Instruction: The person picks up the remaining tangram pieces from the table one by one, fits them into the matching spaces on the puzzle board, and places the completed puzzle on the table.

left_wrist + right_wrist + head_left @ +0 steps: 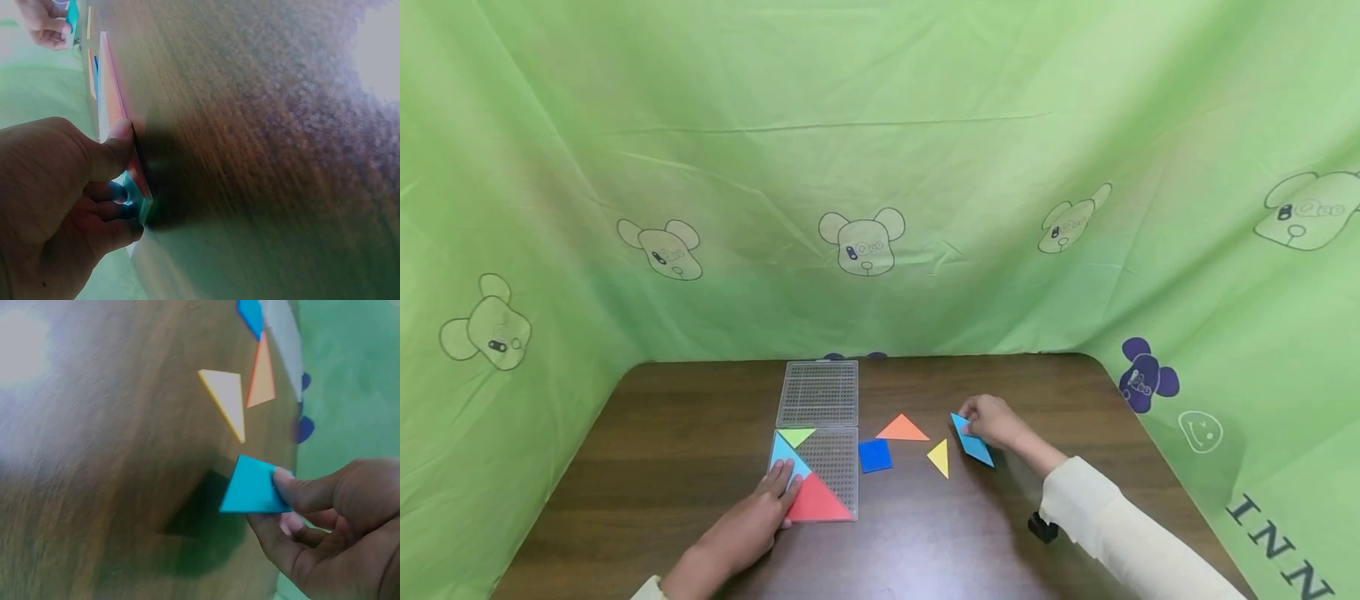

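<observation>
My right hand (992,421) pinches a light-blue tangram parallelogram (253,487) between thumb and fingers; its shadow falls on the table below. My left hand (760,504) is at the near left corner of an opened clear plastic case (835,462), fingers over the pieces and thumb at its near edge, holding it. Inside that near half lie a light-green triangle (795,436), a light-blue triangle (781,454) partly under the fingers, and a red triangle (820,502). Between the hands are a blue square (876,456), an orange triangle (902,428) and a yellow triangle (940,458).
The case's other half (818,392) lies flat farther back, its floor patterned with a fine grid. Everything sits on a dark brown wooden table (685,433). Green cloth (865,150) with bear drawings hangs around the back and sides. A small black object (1042,527) shows by the right sleeve.
</observation>
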Available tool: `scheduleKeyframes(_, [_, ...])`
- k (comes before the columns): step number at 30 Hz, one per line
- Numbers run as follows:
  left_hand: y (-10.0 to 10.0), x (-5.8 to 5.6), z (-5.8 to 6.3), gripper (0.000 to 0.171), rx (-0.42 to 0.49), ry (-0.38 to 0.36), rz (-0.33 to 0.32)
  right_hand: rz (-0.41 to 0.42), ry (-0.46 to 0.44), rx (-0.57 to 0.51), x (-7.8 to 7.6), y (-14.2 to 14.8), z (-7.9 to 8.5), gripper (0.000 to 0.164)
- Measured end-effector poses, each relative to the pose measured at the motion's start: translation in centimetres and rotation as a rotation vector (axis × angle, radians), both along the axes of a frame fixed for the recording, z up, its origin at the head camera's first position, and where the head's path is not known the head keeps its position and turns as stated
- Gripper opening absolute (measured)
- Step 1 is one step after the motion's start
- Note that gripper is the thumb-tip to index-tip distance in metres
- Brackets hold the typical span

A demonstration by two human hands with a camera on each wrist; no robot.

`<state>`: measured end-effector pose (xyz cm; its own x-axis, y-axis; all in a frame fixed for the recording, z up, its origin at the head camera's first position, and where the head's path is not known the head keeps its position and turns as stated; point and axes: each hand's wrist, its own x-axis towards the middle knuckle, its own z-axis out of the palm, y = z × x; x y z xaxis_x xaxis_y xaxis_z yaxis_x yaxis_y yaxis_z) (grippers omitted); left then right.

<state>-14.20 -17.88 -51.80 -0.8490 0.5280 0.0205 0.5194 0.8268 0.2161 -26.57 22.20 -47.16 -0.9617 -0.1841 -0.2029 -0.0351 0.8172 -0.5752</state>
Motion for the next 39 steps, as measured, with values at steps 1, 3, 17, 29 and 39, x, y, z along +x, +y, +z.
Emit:
scheduleKeyframes(1, [0.0,0.0,0.0,0.053,0.001,0.003,-0.001,-0.002,0.001,-0.031,-0.1,-0.1,0.2,0.012])
scheduleKeyframes(3, [0.1,0.0,0.1,0.053,0.002,0.003,0.0,-0.007,-0.001,-0.078,-0.2,-0.4,0.4,0.01])
scheduleKeyframes(17, [0.2,0.0,0.2,0.052,-0.011,0.014,0.0,0.011,-0.06,-0.358,-0.6,-4.2,1.0,0.038])
scheduleKeyframes(29, [0.2,0.1,0.0,0.052,-0.029,0.018,-0.002,0.077,-0.065,-0.405,-0.2,-7.6,0.9,0.041])
scheduleKeyframes(39, [0.2,0.0,0.1,0.052,-0.023,0.012,-0.005,0.052,-0.088,-0.498,0.4,-10.2,0.5,0.031])
